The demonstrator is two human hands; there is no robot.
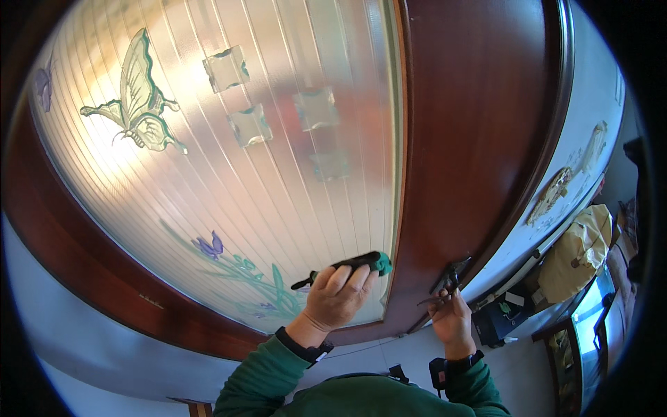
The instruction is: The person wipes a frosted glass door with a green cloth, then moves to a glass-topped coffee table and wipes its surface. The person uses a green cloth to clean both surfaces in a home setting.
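Red-brown wood is dominating here, the big door (pixel 479 125) filling the far side and running away to the right, and set into it on the left is a ribbed glass panel (pixel 340 208), glowing with light from behind. Over on the right, a yellow bag (pixel 577 243) is slumping among the clutter. Across to the far left, a clear butterfly (pixel 142 104) is spreading its wings on the glass. Now the near side: the left hand (pixel 335 297) is closing its fingers well around a black-and-green item (pixel 358 260), which is lying crosswise in front of the panel's near right part; whether it's actually touching the glass, I can't tell. Its slim dark tip is pointing left and its rounded green end is facing right. It's looking light, manageable in one hand, and the black middle is offering the best hold; how stiff it is, I'm not able to say. Next along, the right hand (pixel 453 323) is curling nearly shut, thumb and fingers wrapping the lever of the dark door handle (pixel 450 274), near the door's right edge. That one's looking rigid, perhaps smooth and a bit slippery, so the lever's outer part should be giving the surest grip.
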